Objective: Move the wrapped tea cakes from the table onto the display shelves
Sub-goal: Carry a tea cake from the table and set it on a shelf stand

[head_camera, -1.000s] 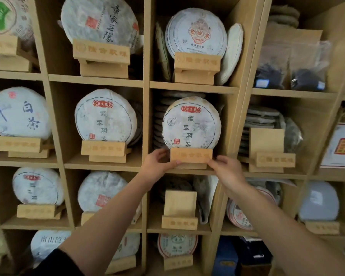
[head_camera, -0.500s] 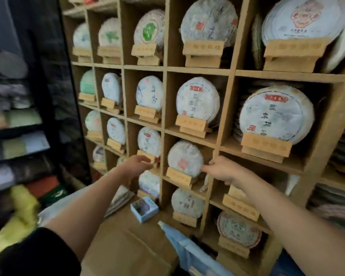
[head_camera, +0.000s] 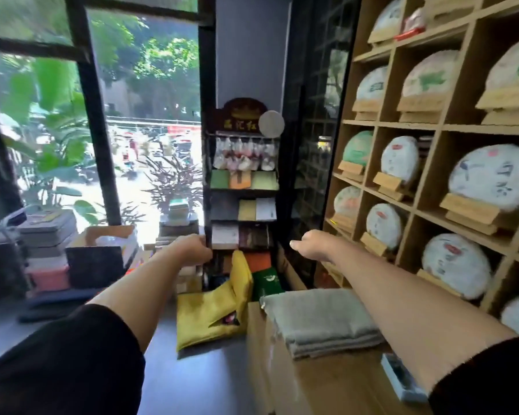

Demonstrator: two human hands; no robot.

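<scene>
Far left: stacked boxes (head_camera: 47, 235) under a large window (head_camera: 87, 115), green foliage beyond. Next, left hand (head_camera: 192, 250), arm outstretched, fingers curled loosely with nothing in them, held in the air in front of a dark display rack (head_camera: 241, 199) with coloured packets. Below, a yellow cloth bag (head_camera: 213, 313) on the floor, then a folded grey towel (head_camera: 321, 319) on a cardboard box (head_camera: 312, 390). Right hand (head_camera: 312, 247) also stretched forward, empty, fingers relaxed, blurred by motion. At the right, wooden display shelves (head_camera: 441, 127), each cubby with a wrapped tea cake (head_camera: 492, 178) upright on a small wooden stand (head_camera: 469, 209). No table in sight.
</scene>
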